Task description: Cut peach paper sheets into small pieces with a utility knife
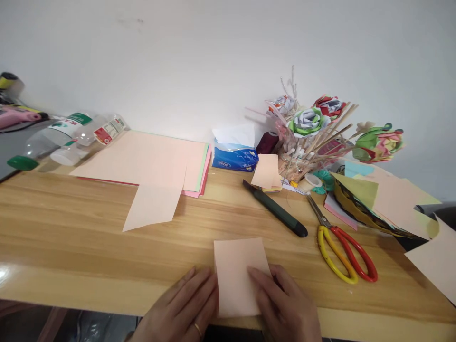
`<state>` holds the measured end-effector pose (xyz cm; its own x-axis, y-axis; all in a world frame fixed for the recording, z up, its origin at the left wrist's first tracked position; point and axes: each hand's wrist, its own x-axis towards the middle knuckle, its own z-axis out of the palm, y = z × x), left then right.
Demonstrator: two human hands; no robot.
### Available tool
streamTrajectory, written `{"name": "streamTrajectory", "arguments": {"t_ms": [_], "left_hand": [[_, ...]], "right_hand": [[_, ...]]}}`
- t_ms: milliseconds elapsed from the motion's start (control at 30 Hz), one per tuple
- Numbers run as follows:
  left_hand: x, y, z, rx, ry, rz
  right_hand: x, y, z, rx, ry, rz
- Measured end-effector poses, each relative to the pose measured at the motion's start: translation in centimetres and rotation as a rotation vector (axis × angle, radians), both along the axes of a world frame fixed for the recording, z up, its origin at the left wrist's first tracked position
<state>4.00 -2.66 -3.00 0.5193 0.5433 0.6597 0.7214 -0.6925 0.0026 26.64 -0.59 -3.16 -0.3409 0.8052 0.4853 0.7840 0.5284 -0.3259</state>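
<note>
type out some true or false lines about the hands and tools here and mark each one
1. The right hand touches the small peach paper. True.
2. The scissors lie to the right of the dark green tool. True.
3. Both scissor handles are blue. False: there is a yellow handle and a red handle.
4. A ring is on the left hand. True.
5. The left hand grips the dark green tool. False: it is at the left edge of the small peach paper.
</note>
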Motion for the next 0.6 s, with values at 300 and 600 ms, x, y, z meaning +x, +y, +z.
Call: {"name": "streamTrajectory", "arguments": {"t_ms": [300, 600], "left_hand": [[-0.72, -0.23, 0.04, -0.065, 0.008, -0.013], [-0.89, -0.31, -0.45, -0.064, 0.034, -0.022]], "right_hand": [[0.25, 0.44, 0.55, 0.031, -0.050, 0.044], [0.05, 0.45, 0.95, 0.093, -0.082, 0.058]]}}
